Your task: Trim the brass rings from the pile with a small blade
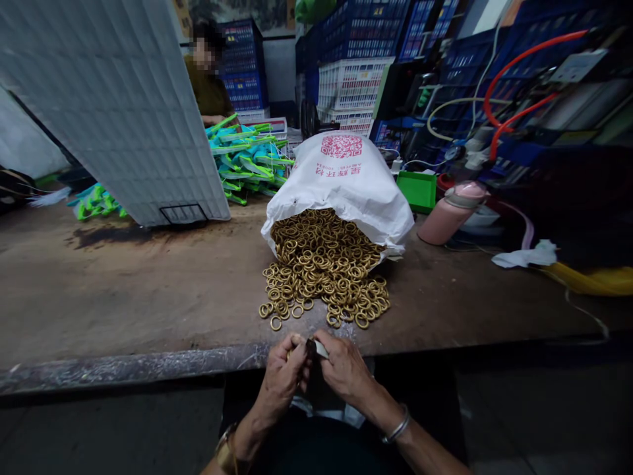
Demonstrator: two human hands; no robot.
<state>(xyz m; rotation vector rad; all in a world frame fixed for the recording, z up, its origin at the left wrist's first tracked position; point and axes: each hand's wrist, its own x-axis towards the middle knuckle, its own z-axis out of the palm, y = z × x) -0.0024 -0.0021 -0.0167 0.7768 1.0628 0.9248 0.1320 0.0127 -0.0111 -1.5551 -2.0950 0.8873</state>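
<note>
Just past the table's near edge, my two hands meet in front of me. My left hand is closed, and a bit of brass-coloured ring shows between its thumb and fingers. The fingers of my right hand wrap a small tool with a pale flat side and a dark end, maybe a short blade; the end touches or nearly touches the left fingertips. Beyond the hands, a heap of brass-coloured rings spills from the open mouth of a white woven sack lying on its side.
The wooden table has a worn front edge. A tall pale panel stands at left, green and blue plastic parts behind it. A pink bottle and green tray are at right. A person is at the back.
</note>
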